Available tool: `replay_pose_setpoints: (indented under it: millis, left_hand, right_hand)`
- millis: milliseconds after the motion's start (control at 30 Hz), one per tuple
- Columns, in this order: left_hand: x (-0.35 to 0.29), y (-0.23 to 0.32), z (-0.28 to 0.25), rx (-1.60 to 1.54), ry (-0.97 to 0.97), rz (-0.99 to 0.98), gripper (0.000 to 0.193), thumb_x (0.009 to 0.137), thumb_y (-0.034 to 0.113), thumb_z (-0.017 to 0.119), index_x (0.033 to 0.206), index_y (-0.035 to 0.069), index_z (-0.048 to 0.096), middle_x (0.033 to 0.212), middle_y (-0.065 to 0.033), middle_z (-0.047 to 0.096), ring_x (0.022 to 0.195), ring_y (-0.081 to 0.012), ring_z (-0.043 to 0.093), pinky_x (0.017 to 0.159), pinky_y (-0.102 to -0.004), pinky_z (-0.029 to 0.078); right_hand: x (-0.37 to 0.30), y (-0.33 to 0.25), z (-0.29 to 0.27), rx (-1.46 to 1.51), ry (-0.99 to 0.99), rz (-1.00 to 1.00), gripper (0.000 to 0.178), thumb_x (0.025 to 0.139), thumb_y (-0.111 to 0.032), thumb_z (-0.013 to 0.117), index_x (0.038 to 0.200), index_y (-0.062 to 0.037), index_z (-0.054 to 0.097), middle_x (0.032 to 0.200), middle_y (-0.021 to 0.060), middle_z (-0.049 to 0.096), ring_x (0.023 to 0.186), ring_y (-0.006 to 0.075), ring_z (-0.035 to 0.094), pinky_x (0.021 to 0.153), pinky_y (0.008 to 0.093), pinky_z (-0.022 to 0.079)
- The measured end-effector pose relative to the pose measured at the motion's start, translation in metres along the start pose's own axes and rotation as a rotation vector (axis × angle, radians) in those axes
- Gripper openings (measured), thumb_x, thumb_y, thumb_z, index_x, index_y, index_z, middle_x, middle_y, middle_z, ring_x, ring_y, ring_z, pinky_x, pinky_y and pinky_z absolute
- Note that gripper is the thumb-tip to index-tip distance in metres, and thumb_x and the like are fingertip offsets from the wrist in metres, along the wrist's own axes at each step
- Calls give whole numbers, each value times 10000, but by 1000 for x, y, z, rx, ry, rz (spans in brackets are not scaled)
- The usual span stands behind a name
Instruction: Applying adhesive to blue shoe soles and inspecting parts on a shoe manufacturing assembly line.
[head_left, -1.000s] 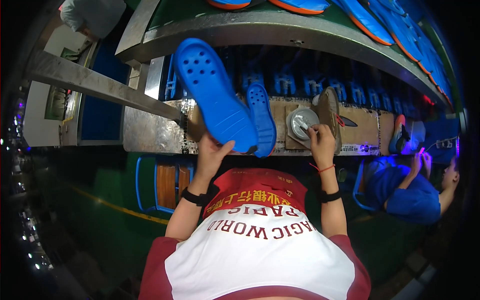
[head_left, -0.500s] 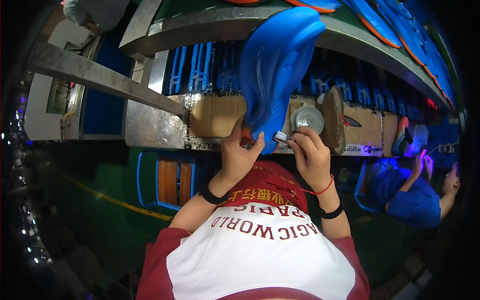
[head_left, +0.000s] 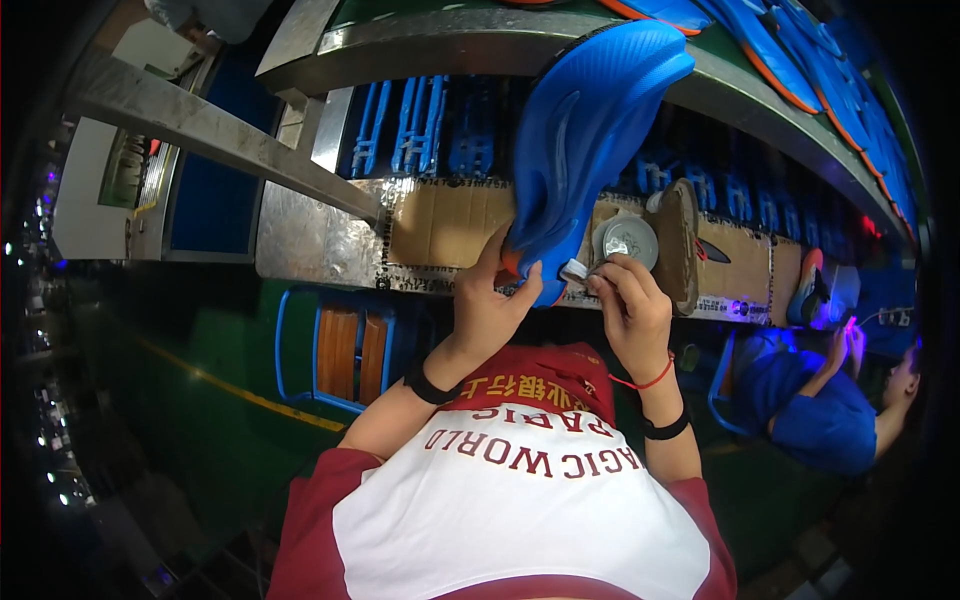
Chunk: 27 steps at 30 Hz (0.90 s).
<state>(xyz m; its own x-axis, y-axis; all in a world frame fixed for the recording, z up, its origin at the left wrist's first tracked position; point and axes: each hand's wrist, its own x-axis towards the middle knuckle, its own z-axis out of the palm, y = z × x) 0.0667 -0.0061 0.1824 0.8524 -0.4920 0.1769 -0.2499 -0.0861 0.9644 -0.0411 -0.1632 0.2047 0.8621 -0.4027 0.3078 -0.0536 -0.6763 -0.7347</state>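
Note:
A large blue shoe sole (head_left: 585, 130) with orange at its edge stands tilted in front of me, its upper end leaning to the right. My left hand (head_left: 490, 300) is closed round the lower end of the sole, thumb on its near face. In my right hand (head_left: 636, 305) a small flat piece with a white end (head_left: 574, 270) is pinched between thumb and fingers. That white end touches or nearly touches the sole's lower right edge; its exact kind is too small to tell. Just beyond the right hand sits a pale round dish (head_left: 632, 243) with something clear in it.
Cardboard (head_left: 440, 225) covers part of the metal bench. A cardboard piece (head_left: 680, 250) stands upright beside the dish, near a dark blade-shaped thing (head_left: 712, 252). More blue soles (head_left: 760, 60) lie on the conveyor above. A co-worker in blue (head_left: 820, 410) sits to the right.
The sole has shifted slightly right in the picture, as have both hands and the bench. The white-ended piece stays by the sole's lower edge, and its angle has changed a little.

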Motion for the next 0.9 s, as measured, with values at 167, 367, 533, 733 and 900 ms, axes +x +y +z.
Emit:
replay_pose_setpoints:
  millis: [167,367,533,733,900]
  left_hand:
    - [0,-2,0,8,-11,-22,471,833,13,691,1260,-60,505,963,-148,693,869,-180,697,749,-297,582]
    - [4,1,0,-35,-28,-69,532,820,22,689,1307,-54,490,921,-159,694,844,-198,712,747,-297,576]
    - [61,14,-26,-97,-76,38,446,817,-5,681,1226,-42,507,1001,-110,667,865,-174,682,775,-305,577]
    - [188,43,-94,-263,-28,-119,552,839,55,685,1293,-49,387,1049,-160,633,715,-155,656,598,-211,545]
    - [269,50,-120,-308,-102,-226,586,866,172,722,1278,-76,386,985,-134,603,624,-124,609,546,-210,526]
  right_hand:
    - [-1,3,-1,-101,39,-50,123,828,36,676,940,22,626,960,155,656,693,254,676,589,298,522]
    - [-3,4,-8,-138,126,-37,120,822,26,683,931,13,634,968,158,654,709,286,669,595,327,525]
    - [-1,10,-22,-84,277,24,105,819,53,672,914,24,636,978,171,654,729,261,664,589,319,522]
    - [-11,14,-20,-57,237,69,106,826,24,677,923,21,634,968,154,653,722,257,652,586,308,511]
    - [-22,31,-10,-70,215,60,93,837,4,670,918,7,625,946,151,647,748,297,656,615,342,517]
